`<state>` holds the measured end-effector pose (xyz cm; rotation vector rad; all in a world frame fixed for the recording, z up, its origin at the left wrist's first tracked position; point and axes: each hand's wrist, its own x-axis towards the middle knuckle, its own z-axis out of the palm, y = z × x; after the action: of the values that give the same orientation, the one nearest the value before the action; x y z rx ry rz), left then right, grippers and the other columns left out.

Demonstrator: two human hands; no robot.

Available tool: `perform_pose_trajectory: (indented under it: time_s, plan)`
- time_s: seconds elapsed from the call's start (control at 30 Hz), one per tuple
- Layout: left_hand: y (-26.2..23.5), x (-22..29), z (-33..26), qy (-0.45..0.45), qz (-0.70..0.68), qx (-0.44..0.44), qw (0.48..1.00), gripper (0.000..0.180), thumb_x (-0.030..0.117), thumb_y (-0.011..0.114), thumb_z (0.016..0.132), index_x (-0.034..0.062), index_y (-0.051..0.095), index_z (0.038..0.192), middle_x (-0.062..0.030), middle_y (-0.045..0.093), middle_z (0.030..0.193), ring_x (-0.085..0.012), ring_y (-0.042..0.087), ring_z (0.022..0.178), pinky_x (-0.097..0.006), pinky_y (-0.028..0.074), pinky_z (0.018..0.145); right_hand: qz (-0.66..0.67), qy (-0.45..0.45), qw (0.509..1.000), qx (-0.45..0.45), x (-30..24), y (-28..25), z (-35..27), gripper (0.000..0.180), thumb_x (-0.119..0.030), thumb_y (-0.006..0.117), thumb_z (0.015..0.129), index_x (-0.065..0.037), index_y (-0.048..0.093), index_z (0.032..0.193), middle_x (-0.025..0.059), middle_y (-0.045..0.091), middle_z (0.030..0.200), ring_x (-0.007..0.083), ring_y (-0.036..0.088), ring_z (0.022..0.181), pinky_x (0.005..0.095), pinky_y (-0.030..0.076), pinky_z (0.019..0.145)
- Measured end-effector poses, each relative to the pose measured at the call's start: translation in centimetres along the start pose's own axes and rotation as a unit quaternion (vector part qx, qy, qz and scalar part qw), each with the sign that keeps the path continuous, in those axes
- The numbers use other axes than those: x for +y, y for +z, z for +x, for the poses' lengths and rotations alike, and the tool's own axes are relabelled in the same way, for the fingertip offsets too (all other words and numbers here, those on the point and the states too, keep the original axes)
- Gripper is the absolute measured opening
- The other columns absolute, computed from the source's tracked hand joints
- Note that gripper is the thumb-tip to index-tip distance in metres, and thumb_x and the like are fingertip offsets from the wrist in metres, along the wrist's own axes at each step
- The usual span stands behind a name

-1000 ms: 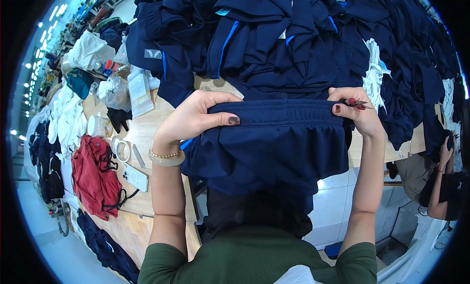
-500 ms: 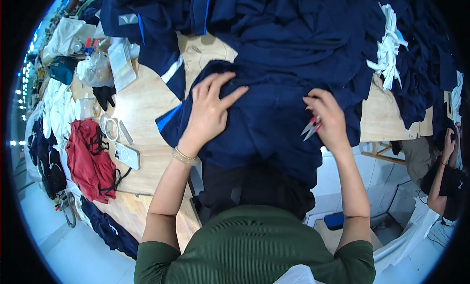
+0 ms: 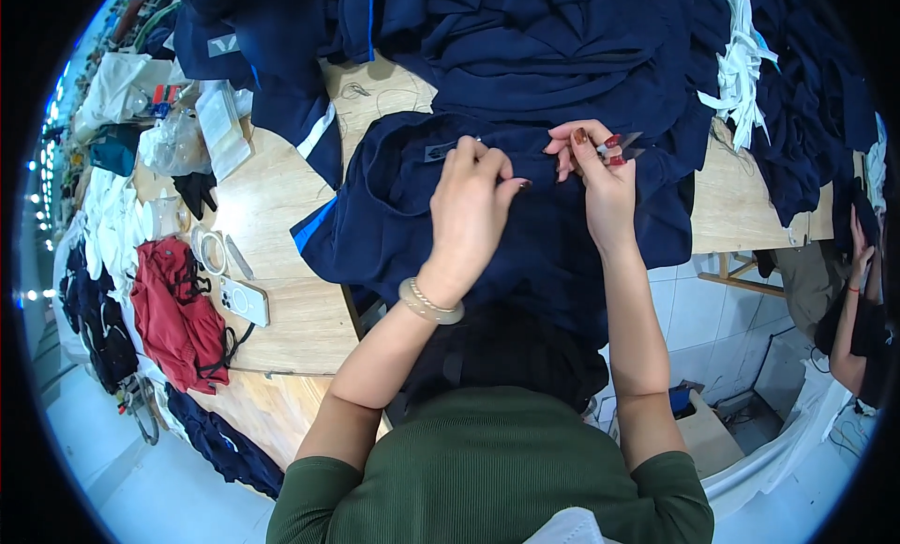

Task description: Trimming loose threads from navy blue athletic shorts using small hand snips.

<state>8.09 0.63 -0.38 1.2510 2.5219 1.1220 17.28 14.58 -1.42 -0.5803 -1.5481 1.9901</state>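
Note:
A navy blue garment (image 3: 403, 249) lies in front of me at the table's near edge, its open end turned to the upper left with a small grey label inside. My left hand (image 3: 472, 206) rests on its upper edge with fingers curled in, apparently pinching the cloth; the fingertips are partly hidden. Beside it, my right hand (image 3: 600, 183) holds small red-handled thread snips (image 3: 614, 150) against the palm, blades pointing to the right. Thumb and forefinger of that hand come close together above the cloth; any thread between them is too fine to make out.
A large heap of navy garments (image 3: 553, 56) covers the far side. White strips (image 3: 741, 75) lie on it at right. On the left are a phone (image 3: 244, 301), a tape roll (image 3: 209, 250), a red bag (image 3: 178, 309) and plastic bags (image 3: 173, 143). A co-worker's arm (image 3: 848, 319) shows at far right.
The garment has been shifted so its open end and label show. My left hand moved right and curled its fingers; my right hand moved up, and the snips now point right instead of down-left.

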Motion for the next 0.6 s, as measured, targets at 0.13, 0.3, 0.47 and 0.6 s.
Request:
perform_pose_trajectory:
  time_s: [0.13,0.3,0.47,0.6]
  plan:
    - [-2.1,-3.2,0.8,-0.141,-0.345,-0.091,0.924,0.011,-0.003,0.065,0.084,0.0024,0.055,0.084,-0.006,0.064,0.08,-0.012,0.06,0.07,-0.023,0.047,0.064,0.041,-0.003,0.999,0.001,0.3,-0.7,-0.3,0.026,-0.017,0.049,0.101,0.004,0.065,0.099,0.0097,0.065,0.085,0.0105,0.059,0.072,0.0232,0.05,0.066]
    - [-6.2,-6.3,1.4,-0.229,-0.567,-0.11,0.784,0.007,0.0,0.056,0.093,0.0066,0.055,0.091,-0.008,0.066,0.09,-0.0089,0.06,0.074,-0.02,0.049,0.067,0.052,-0.004,0.999,-0.007,0.4,-0.8,0.0,0.026,-0.017,0.049,0.101,0.004,0.065,0.1,0.0095,0.065,0.085,0.0101,0.059,0.072,0.0228,0.05,0.065]
    - [-9.3,-7.9,1.9,-0.239,-0.571,0.149,0.771,0.002,0.002,0.055,0.095,0.0026,0.055,0.097,-0.01,0.062,0.092,-0.0105,0.059,0.075,-0.022,0.052,0.072,0.045,-0.002,0.999,-0.004,0.2,-0.3,0.0,0.026,-0.017,0.049,0.101,0.004,0.065,0.1,0.009,0.065,0.085,0.0097,0.058,0.071,0.0226,0.049,0.065]
    - [-8.1,-3.5,2.1,-0.115,-0.356,0.266,0.889,0.006,0.007,0.052,0.098,0.0022,0.055,0.101,-0.0086,0.061,0.09,-0.0096,0.058,0.072,-0.021,0.051,0.066,0.037,-0.002,0.999,-0.007,0.2,-0.4,0.1,0.027,-0.018,0.049,0.101,0.004,0.066,0.099,0.0086,0.065,0.085,0.0095,0.058,0.071,0.0226,0.049,0.065]
